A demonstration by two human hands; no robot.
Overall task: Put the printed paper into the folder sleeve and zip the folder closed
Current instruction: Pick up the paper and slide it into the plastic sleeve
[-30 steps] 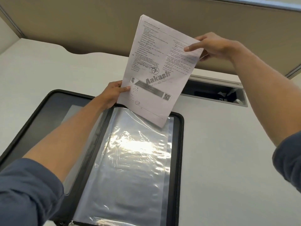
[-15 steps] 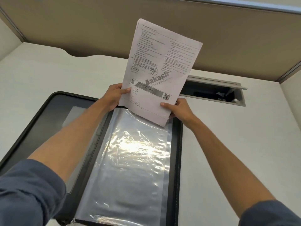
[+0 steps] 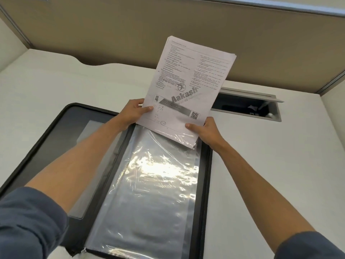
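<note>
While lying open on the white tabletop (image 3: 56,75): black folder (image 3: 46,139), clear sleeve (image 3: 149,184) running near to far. Printed paper (image 3: 188,86) upright, tilted right, near corner just inside sleeve's far mouth. Left hand (image 3: 133,113) and right hand (image 3: 209,133) pinching paper's near corners, equally close.

You wore dark slate-blue long sleeves, both pushed up past elbows, forearms bare. Left sleeve (image 3: 28,223) bunched in soft folds; right sleeve (image 3: 308,245) likewise. Left hand (image 3: 133,112), right hand (image 3: 209,132) ungloved, no rings.
</note>
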